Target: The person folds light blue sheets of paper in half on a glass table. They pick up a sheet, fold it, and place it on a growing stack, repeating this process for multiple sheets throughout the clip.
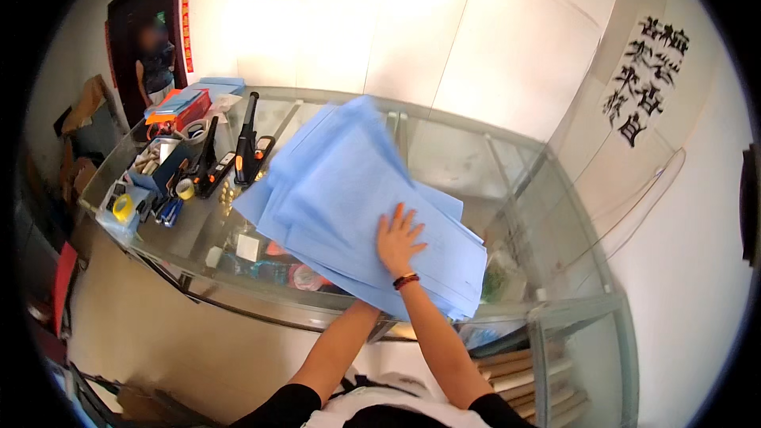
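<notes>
A loose, uneven stack of light blue sheets (329, 182), paper or thin cloth, is held over the glass counter, its far end blurred by motion. My right hand (400, 243) lies flat on top near its right end, fingers spread, a dark red bead bracelet at the wrist. From the near side my left forearm (341, 345) goes in under the stack. The left hand's fingers are hidden beneath the sheets.
The glass-topped counter (476, 162) carries, at left, handheld black wands (247, 139), a dark box of small items (158, 162), tape rolls (185, 189), a blue stapler-like tool (169, 212) and a red box (189, 111). Rolls (515, 368) lie below right. A person (155, 63) stands in the doorway.
</notes>
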`<action>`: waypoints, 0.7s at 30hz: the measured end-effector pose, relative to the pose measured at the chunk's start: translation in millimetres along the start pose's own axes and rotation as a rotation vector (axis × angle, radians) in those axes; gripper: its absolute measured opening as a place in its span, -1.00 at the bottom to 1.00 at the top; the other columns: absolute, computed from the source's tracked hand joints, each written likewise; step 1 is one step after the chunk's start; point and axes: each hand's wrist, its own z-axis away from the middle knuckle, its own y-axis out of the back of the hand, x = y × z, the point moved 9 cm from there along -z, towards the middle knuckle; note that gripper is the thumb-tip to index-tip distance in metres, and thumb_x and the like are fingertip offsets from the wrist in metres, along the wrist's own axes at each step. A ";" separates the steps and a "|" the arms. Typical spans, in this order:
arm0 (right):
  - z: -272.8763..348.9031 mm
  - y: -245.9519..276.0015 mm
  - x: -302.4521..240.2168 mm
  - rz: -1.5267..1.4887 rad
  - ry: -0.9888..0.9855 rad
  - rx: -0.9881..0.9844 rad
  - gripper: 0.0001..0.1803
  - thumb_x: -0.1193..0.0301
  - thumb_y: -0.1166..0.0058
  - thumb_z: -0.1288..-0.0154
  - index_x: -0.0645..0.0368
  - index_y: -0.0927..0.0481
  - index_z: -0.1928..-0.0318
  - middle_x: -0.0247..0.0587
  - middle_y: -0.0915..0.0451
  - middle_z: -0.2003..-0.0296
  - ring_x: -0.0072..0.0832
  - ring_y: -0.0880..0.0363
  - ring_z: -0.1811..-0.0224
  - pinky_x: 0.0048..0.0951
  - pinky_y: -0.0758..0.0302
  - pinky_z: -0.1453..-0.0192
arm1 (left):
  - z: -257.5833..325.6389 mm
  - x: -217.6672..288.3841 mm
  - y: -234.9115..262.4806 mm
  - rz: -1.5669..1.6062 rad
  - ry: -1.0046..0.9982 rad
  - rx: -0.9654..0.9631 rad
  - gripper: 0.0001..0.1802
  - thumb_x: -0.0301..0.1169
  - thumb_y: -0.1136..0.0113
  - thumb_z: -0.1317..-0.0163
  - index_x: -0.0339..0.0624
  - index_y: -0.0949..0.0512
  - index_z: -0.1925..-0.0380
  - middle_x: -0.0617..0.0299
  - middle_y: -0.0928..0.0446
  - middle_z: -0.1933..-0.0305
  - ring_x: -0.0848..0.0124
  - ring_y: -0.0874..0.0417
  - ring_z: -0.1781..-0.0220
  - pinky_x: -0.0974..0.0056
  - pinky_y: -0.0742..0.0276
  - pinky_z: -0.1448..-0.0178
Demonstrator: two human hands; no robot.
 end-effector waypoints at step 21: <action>67.1 -40.9 84.8 0.064 0.225 -0.626 -0.09 0.05 -0.28 -0.09 -0.24 -0.15 -0.43 -0.11 0.04 -0.47 0.05 0.15 -0.51 0.48 0.11 -0.33 | 183.2 -88.3 -127.8 1.322 0.783 -0.636 -0.28 0.21 0.29 -0.35 0.13 -0.07 -0.41 0.20 -0.02 -0.49 0.12 0.07 -0.51 -0.15 0.13 -0.48</action>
